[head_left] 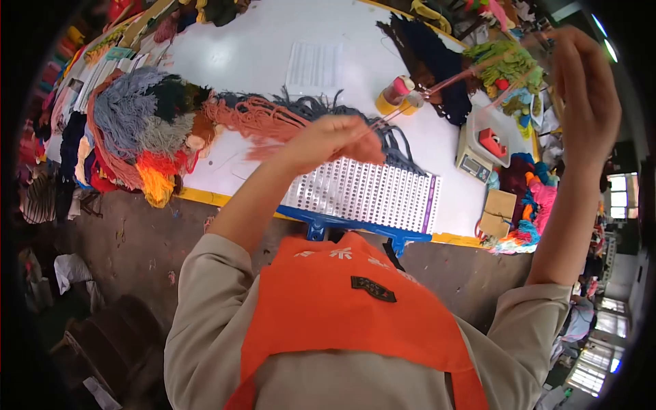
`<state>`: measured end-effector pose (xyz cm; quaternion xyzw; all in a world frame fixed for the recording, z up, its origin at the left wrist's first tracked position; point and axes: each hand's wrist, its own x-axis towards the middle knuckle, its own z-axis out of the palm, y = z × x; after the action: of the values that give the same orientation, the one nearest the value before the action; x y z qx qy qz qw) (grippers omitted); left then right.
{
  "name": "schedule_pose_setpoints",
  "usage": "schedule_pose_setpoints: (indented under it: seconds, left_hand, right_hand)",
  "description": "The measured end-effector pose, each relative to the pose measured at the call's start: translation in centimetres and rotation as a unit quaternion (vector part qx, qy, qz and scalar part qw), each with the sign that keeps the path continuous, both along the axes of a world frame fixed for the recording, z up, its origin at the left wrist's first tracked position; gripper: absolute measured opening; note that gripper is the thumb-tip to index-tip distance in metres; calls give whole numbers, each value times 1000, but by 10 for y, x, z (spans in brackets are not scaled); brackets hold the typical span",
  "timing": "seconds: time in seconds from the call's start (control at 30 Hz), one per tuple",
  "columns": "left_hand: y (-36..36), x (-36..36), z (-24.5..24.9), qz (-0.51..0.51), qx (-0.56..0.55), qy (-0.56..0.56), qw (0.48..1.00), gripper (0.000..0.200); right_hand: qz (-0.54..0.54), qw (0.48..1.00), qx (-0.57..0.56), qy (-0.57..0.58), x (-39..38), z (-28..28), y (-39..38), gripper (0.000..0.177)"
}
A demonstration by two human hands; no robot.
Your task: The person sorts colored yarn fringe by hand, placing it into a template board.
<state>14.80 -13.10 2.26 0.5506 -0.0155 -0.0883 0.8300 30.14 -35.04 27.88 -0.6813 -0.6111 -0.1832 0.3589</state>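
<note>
My left hand (335, 142) is closed around pink yarn, above a white board with rows of holes (372, 195). Raised high at the far right, my right hand (584, 89) has its fingers pinched together on the other end. Between the two hands the pink yarn (451, 80) is drawn out in a thin, slanting line. Beneath my left hand lies a bundle of salmon-pink yarn (256, 117), beside dark grey yarn (403, 150). The fingertips of my left hand are a little blurred.
A heap of mixed yarn (137, 113) covers the table's left end. Behind the board are yarn spools (396, 94), a paper sheet (313, 67) and navy yarn (437, 61). On the right stand a scale (473, 166) with a clear tub and a brown notebook (497, 212).
</note>
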Motion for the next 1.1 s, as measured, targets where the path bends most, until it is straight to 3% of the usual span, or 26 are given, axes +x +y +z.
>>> schedule_pose_setpoints:
  seconds: [0.07,0.17,0.3,0.33,0.4,0.43,0.5,0.57,0.63,0.67,0.7,0.77,0.83,0.9,0.93,1.1]
  left_hand:
    - [4,-12,-3,-50,36,6,998,35]
    - [5,-32,-5,-87,-35,1,996,37]
    - [-3,-51,12,-86,-158,-26,983,44]
    - [-4,-51,9,-115,-182,-58,975,51]
    - [-19,-50,21,-63,-245,-34,967,54]
    - [-19,-50,29,-52,-243,-46,968,53]
    - [-30,-45,28,6,-260,-34,965,52]
    - [-38,-39,21,78,-301,-17,950,50]
    - [-42,-33,14,91,-289,-23,953,50]
    - [-44,-31,14,104,-281,-31,954,50]
    - [-48,-29,16,100,-276,-29,955,50]
    - [-57,-27,21,119,-250,-61,959,49]
    - [-65,-25,28,106,-204,-70,971,48]
    - [-69,-23,32,118,-142,-41,982,49]
    - [-67,-21,36,101,-193,-26,976,44]
    - [-71,-19,39,117,-211,-15,970,40]
  right_hand:
    - [-94,994,30,51,33,-1,4,23]
    - [-298,955,-8,-13,121,-21,-25,31]
    - [-439,893,-95,-28,201,-110,-72,30]
    - [-441,883,-158,28,193,-130,-69,27]
    - [-402,877,-226,133,159,-182,-67,33]
    - [-382,901,-206,7,155,-220,-65,45]
    - [-354,914,-197,-31,104,-241,-48,50]
    - [-238,966,-68,75,46,-235,-25,37]
    - [-239,899,-19,366,-7,-240,-8,13]
    - [-151,807,12,571,-39,-224,1,7]
    - [-120,756,5,644,-64,-214,7,5]
    - [-41,707,-21,705,-95,-205,14,5]
    - [-11,754,-7,656,-105,-215,17,7]
    - [18,744,51,665,-105,-220,15,10]
    - [18,736,49,675,-103,-215,12,9]
    - [1,708,40,705,-100,-216,1,9]
